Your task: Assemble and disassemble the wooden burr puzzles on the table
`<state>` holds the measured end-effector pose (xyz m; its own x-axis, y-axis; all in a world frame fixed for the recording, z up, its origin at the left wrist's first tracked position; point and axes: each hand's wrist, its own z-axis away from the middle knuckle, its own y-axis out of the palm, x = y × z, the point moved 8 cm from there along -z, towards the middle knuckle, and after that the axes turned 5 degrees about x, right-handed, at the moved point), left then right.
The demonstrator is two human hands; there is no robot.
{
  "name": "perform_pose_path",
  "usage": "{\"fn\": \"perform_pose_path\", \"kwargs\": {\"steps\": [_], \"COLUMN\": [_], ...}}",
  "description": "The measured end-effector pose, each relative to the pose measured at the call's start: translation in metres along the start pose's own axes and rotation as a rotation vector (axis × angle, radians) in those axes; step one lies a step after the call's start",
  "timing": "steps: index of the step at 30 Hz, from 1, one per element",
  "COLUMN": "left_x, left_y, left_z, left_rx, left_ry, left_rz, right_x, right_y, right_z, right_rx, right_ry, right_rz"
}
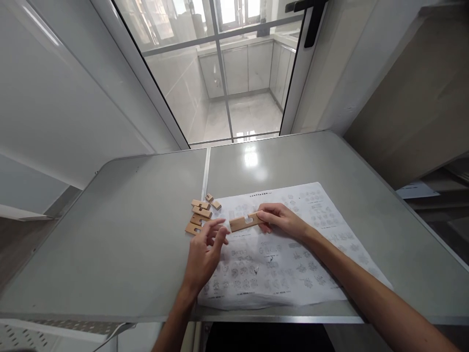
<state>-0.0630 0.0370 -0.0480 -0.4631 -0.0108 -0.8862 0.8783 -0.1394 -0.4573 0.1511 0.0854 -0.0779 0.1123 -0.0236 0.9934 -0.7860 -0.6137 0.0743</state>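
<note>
My right hand (279, 218) pinches one end of a notched wooden puzzle piece (240, 224), which points left above a printed sheet (278, 274). A notch shows in the piece's upper edge. Just left of its free end, my left hand (207, 249) hovers with fingers apart and nothing in them. Beyond the left hand lie several more wooden pieces (201, 212), set side by side, some with notches or slots. Two small wooden blocks (209, 197) sit at the far end of that row. The left fingers partly hide the nearest piece.
The sheet, covered in small line drawings, lies on a grey folding table (154, 254) with a metal seam (206, 171). Behind the table stands a glass door (220, 73) with a black handle (311, 24). Shelves (432, 181) are at the right.
</note>
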Motion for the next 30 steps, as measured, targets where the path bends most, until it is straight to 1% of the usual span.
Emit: {"fn": "perform_pose_path", "kwargs": {"steps": [2,3,5,7,9,11,13,16,19,21,23,28,30], "left_x": [0.003,0.004,0.006,0.007,0.01,0.017,0.026,0.047,0.063,0.069,0.069,0.057,0.051], "left_y": [0.016,0.022,0.03,0.03,0.021,0.004,-0.019,-0.054,-0.078,-0.086,-0.09,-0.088,-0.087], "left_z": [-0.003,-0.004,-0.003,-0.001,0.002,0.007,0.013,0.02,0.023,0.021,0.019,0.012,0.011], "left_rx": [0.127,0.166,0.212,0.219,0.194,0.157,0.103,0.014,-0.024,-0.034,-0.038,-0.031,-0.038], "left_ry": [-0.081,-0.106,-0.134,-0.146,-0.161,-0.182,-0.203,-0.28,-0.343,-0.375,-0.392,-0.405,-0.424], "left_rz": [0.114,0.144,0.174,0.193,0.196,0.161,0.078,-0.039,-0.192,-0.309,-0.414,-0.597,-0.719], "right_x": [-0.001,-0.003,-0.005,-0.007,-0.008,-0.007,-0.008,-0.009,-0.009,-0.009,-0.008,-0.006,-0.006], "right_y": [0.004,0.005,0.006,0.007,0.007,0.007,0.007,0.007,0.007,0.007,0.007,0.008,0.008], "right_z": [0.0,-0.001,0.0,0.0,0.0,-0.001,-0.001,-0.001,-0.001,0.0,0.0,-0.001,-0.001], "right_rx": [0.046,0.059,0.073,0.073,0.06,0.047,0.046,0.054,0.054,0.05,0.047,0.045,0.042], "right_ry": [0.009,0.019,0.044,0.061,0.06,0.056,0.061,0.08,0.083,0.08,0.077,0.088,0.095], "right_rz": [0.012,0.02,0.043,0.056,0.051,0.041,0.043,0.065,0.08,0.079,0.08,0.092,0.097]}}
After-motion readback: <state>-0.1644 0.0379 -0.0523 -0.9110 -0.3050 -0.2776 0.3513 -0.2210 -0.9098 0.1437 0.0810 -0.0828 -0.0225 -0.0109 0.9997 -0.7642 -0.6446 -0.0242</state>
